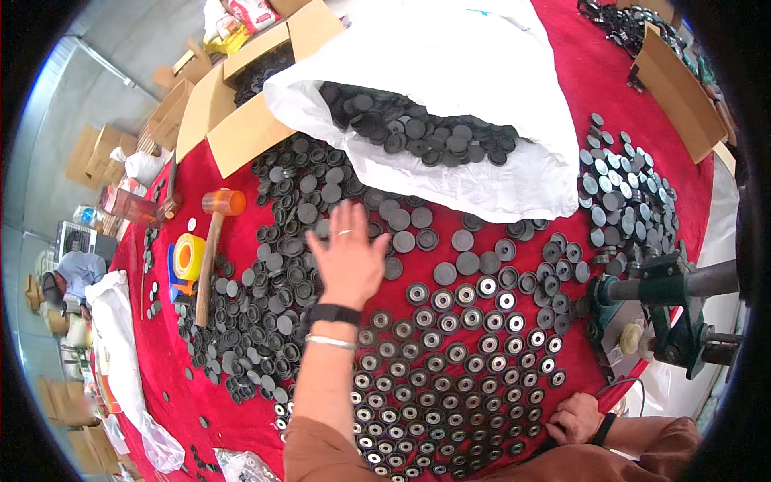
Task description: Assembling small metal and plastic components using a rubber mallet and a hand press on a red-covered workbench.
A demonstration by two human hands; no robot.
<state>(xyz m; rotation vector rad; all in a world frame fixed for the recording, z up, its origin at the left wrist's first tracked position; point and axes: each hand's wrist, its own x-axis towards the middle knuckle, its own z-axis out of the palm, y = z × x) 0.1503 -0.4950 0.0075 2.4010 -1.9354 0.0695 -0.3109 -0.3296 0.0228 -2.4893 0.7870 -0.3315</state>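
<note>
My left hand (349,255) is open, its fingers spread over the black round plastic caps (307,213) heaped on the red cloth. Its fingertips reach the loose caps in front of the white sack (450,189). Below my left wrist, caps with shiny metal ring-shaped inserts (456,353) stand in close rows. My right hand (576,418) rests at the right end of these rows, fingers curled in. Whatever it may hold is hidden. More black caps (418,132) show inside the sack's mouth.
A mallet with an orange head (224,202) lies at left beside a yellow tape roll (189,257). An open cardboard box (250,132) stands beyond. At right is a green metal press (683,313), with pale-faced discs (614,177) behind it. A person (80,273) is far left.
</note>
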